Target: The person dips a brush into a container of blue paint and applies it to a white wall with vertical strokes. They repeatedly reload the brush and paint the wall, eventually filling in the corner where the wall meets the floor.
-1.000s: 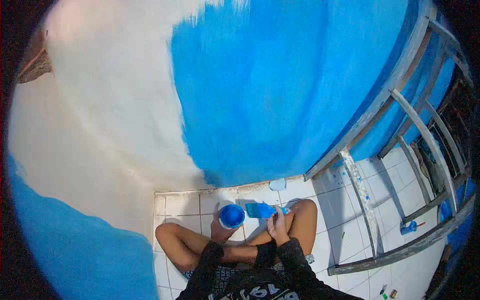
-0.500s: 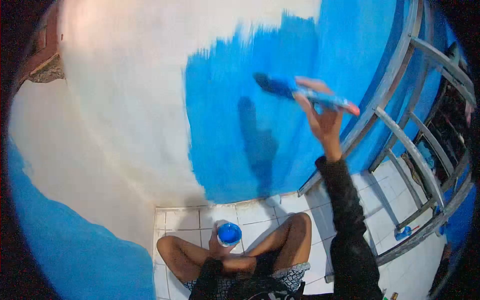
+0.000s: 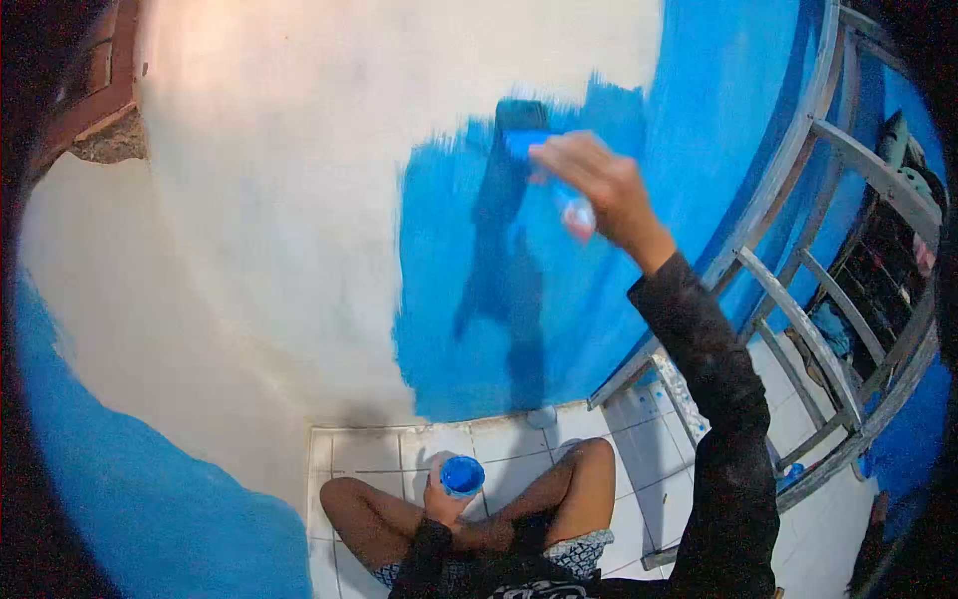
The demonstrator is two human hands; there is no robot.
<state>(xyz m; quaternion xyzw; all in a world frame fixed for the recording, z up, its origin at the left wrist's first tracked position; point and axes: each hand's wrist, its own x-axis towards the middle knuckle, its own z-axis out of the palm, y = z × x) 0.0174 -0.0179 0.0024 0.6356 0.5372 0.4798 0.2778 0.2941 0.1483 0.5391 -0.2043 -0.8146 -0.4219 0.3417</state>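
Observation:
My right hand (image 3: 601, 185) is closed around a paintbrush (image 3: 529, 138) with a blue ferrule and a reddish handle end. Its dark bristles are at the wall, near the ragged upper edge of the blue paint (image 3: 459, 290). Low in the view, my left hand (image 3: 439, 497) grips a small cup of blue paint (image 3: 462, 476) above my crossed legs. The cup is upright, its opening facing up. Bare whitish wall (image 3: 279, 200) surrounds the painted patch on the left and above.
A wooden ladder (image 3: 768, 200) leans at the right, close to my right arm. White floor tiles (image 3: 364, 449) meet the wall in front of my legs. Blue paint (image 3: 170, 499) covers the lower left wall. Assorted items (image 3: 888, 260) lie behind the ladder.
My right hand has moved left and slightly up, and the brush has turned from nearly level to steeper, its bristles now at the paint edge. My left hand still holds the cup.

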